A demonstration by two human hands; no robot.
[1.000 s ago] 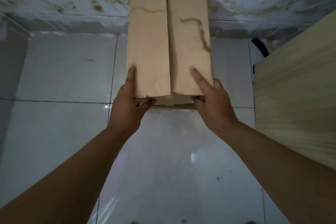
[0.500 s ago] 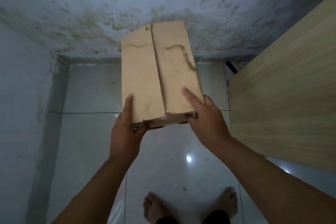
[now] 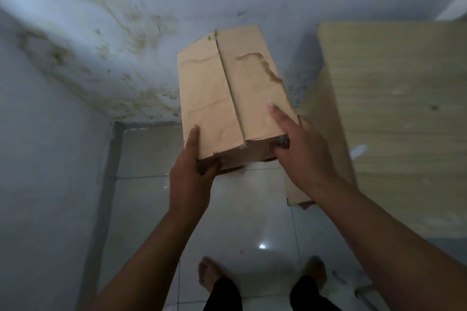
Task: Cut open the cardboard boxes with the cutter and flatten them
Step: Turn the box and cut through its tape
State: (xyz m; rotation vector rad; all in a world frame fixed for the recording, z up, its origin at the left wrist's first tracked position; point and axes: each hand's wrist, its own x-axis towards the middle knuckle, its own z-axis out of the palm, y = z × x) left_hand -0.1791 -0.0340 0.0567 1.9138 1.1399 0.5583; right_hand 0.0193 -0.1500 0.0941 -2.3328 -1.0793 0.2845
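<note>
A closed brown cardboard box [image 3: 227,93] with a seam down its top and a dark stain line is held up in the air in front of me. My left hand [image 3: 192,174] grips its near left corner, thumb on top and fingers underneath. My right hand [image 3: 300,156] holds the near right corner, index finger stretched over the top flap. No cutter is in view.
A light wooden table top [image 3: 394,113] stands to the right, close to the box. A piece of flat cardboard [image 3: 295,192] shows below my right wrist against the table. A stained wall [image 3: 106,63] is ahead, a plain wall at left. My bare feet [image 3: 209,275] stand on glossy tiles.
The box has been lifted higher and carried rightward toward the wooden table. My view has tilted so my feet and more of the table top show. Both hands keep their grip.
</note>
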